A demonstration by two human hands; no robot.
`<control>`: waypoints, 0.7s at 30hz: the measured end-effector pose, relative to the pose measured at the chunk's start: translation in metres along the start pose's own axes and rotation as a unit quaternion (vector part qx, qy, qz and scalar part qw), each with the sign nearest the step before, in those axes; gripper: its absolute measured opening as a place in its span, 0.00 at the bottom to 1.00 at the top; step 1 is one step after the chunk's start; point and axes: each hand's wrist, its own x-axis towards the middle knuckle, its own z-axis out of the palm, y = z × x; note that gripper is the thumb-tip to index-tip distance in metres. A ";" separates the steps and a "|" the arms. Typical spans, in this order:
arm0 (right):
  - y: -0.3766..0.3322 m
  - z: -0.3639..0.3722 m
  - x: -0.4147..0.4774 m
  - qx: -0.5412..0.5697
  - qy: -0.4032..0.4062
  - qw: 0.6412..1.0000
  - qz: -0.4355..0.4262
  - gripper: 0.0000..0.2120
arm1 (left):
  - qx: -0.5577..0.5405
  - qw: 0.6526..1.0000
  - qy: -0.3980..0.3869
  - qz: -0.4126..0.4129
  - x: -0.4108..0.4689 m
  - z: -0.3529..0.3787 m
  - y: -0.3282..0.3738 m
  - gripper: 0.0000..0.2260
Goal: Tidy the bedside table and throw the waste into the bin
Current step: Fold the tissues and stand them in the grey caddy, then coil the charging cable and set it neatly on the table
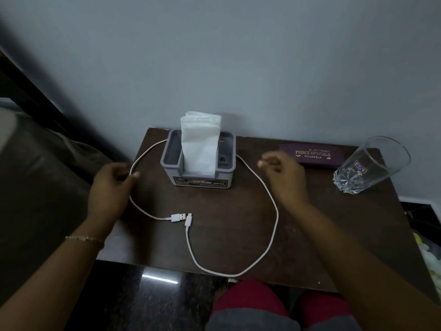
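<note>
A white USB cable [275, 206] lies in a loop around the grey tissue holder [202, 180] at the desk's [334, 235] rear edge, its two plugs meeting near the middle. The left hand [109, 187] curls at the loop by the left edge, though whether it pinches the cable cannot be told. The right hand [284, 175] hovers loosely curled, holding nothing, beside the purple spectacle case [312, 155] and the glass tumbler [367, 168] near the rear right corner.

I log a dark wooden bedside table [310, 235]. On it: grey tissue holder [199, 175] rear centre; white USB cable [274, 206] looped round it, plugs meeting in front; purple spectacle case [312, 155] and glass tumbler [367, 168] rear right.
</note>
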 end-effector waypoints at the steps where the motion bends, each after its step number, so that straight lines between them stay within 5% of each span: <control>1: 0.011 -0.005 -0.010 -0.054 -0.002 0.998 0.016 0.08 | 0.046 0.999 0.005 -0.019 -0.006 -0.003 -0.009 0.17; 7: 0.021 -0.009 -0.031 -0.247 -0.041 0.968 0.003 0.04 | 0.134 0.988 -0.030 -0.068 0.004 0.004 -0.015 0.19; 10: 0.008 -0.008 -0.021 -0.277 -0.049 0.959 0.026 0.06 | 0.115 0.985 -0.060 -0.110 0.020 0.008 -0.015 0.11; 15: -0.010 -0.016 0.001 -0.139 -0.010 0.989 0.047 0.04 | 0.042 0.971 -0.112 -0.206 0.034 0.005 -0.003 0.08; 21: -0.065 -0.037 0.015 0.055 0.027 0.998 -0.030 0.06 | -0.035 0.983 -0.075 -0.162 0.024 -0.007 -0.009 0.08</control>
